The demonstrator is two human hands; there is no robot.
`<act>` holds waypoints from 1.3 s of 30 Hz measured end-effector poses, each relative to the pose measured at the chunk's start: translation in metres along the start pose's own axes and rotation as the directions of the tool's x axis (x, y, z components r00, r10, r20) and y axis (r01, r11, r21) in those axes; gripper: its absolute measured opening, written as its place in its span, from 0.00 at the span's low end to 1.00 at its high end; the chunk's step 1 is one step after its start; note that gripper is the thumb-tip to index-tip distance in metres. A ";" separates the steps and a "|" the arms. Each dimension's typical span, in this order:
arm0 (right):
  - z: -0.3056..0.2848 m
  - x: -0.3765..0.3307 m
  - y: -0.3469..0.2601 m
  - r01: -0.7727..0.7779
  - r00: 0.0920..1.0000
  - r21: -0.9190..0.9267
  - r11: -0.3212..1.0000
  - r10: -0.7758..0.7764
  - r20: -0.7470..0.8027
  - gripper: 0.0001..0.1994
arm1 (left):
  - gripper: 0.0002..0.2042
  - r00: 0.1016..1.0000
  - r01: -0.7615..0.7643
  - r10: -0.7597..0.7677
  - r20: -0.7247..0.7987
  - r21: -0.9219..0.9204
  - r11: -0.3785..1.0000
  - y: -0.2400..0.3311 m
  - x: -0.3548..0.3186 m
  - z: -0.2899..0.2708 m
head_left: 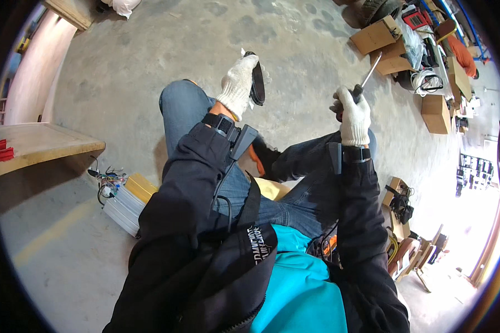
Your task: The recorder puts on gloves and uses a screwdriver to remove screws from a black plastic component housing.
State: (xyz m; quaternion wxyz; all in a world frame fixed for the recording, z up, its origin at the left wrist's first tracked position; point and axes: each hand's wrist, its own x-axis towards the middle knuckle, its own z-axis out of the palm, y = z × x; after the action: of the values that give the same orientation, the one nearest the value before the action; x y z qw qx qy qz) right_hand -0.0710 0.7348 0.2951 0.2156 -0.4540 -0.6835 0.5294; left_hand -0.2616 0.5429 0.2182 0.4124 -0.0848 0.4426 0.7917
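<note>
Screwdriver [366, 76] sits in the right hand [354, 115], gloved fingers clamped round the dark handle, metal shaft angled up and to the right with the tip in the air, touching nothing. Left hand [237, 84], also in a white knit glove, grips a flat black oval part [256, 78] by its edge and holds it upright, thin side toward the camera. Both hands are raised above the knees, well apart from each other; screwdriver and black part are not in contact.

Each wrist carries a black strapped band over a black jacket sleeve. Jeans-clad legs are bent below the hands, the person seated over a bare concrete floor [139, 61].

Further out: a stack of white and yellow sheets [129, 201] with a small tangle of wires [108, 180] beside it lies on the floor by the left leg. A wooden bench [39, 145] runs along the left edge. Cardboard boxes [391, 47] and mixed clutter line the upper right of the floor, more boxes and a black item by the right leg.
</note>
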 end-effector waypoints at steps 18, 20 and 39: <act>0.020 0.012 0.016 -0.002 0.996 -0.129 0.992 0.012 0.084 0.17 | 0.16 0.998 -0.012 0.007 -0.058 -0.089 0.996 0.007 -0.007 -0.001; 0.020 0.011 0.016 -0.006 0.996 -0.132 0.991 0.017 0.082 0.16 | 0.16 0.998 -0.017 0.013 -0.060 -0.067 0.998 0.008 -0.010 0.001; 0.012 0.017 0.026 -0.020 0.998 -0.098 0.995 0.026 0.054 0.16 | 0.15 0.999 -0.040 0.039 -0.027 -0.015 0.999 0.007 0.002 -0.006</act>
State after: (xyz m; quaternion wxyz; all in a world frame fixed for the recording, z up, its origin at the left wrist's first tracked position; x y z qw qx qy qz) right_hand -0.0781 0.7440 0.2637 0.1682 -0.4569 -0.7089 0.5103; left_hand -0.2687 0.5375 0.2181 0.3901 -0.0896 0.4434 0.8019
